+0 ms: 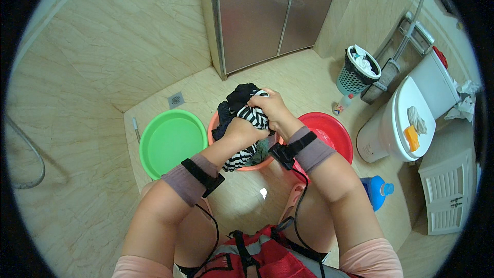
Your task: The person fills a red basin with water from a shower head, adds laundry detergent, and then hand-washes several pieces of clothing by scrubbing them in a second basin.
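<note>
My left hand [244, 132] is closed on a black-and-white striped garment [252, 116]. Beside it and slightly farther away, my right hand [272, 108] grips the same striped cloth. The garment is bunched over an orange basin [266, 163], and a striped end hangs below my left hand to the near rim. Black cloth [237, 98] lies bundled against the far side of the striped garment; whether it is part of it I cannot tell. Grey-green cloth [260, 152] shows inside the basin, partly hidden by my hands.
A green basin [173, 141] stands to the left, a red basin [337, 131] to the right. Farther right are a small bottle [343, 104], a lined waste bin [346, 78], a toilet [378, 131] and a blue bottle [376, 193]. A floor drain [176, 100] lies beyond the green basin.
</note>
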Available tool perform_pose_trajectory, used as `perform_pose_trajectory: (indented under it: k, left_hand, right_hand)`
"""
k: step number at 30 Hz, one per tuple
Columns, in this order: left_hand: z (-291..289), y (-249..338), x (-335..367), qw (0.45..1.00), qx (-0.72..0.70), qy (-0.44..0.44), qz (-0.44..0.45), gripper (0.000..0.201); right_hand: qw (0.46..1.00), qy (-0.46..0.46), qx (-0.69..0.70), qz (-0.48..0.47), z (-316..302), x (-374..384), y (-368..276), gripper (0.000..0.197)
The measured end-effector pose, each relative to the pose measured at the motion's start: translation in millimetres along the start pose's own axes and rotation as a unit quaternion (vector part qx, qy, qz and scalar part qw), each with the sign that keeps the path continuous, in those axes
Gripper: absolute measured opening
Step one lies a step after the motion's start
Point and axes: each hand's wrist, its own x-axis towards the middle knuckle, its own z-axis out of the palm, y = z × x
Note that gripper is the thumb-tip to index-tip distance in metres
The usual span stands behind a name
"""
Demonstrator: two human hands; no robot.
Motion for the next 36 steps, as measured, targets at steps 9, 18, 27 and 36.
perform_pose_trajectory:
  k: [9, 18, 27, 36]
  left_hand:
    - [-5, 15, -12, 0.987, -0.053, 0.145, 0.034, 0.099]
    - [-14, 15, -5, 0.967, -0.240, 0.077, 0.025, 0.036]
    - [-42, 29, -14, 0.709, -0.675, -0.143, -0.146, 0.039]
    - [-36, 36, -24, 0.694, -0.685, -0.197, -0.102, 0.031]
  right_hand:
    - [0.993, 0.010, 0.103, 0.062, -10, 1, -5, 0.011]
    - [0.962, -0.066, 0.246, 0.094, -16, 8, -7, 0.023]
    - [0.979, -0.123, 0.153, -0.046, -27, 0, -35, 0.080]
    - [0.964, -0.252, 0.060, -0.059, -23, -8, -43, 0.032]
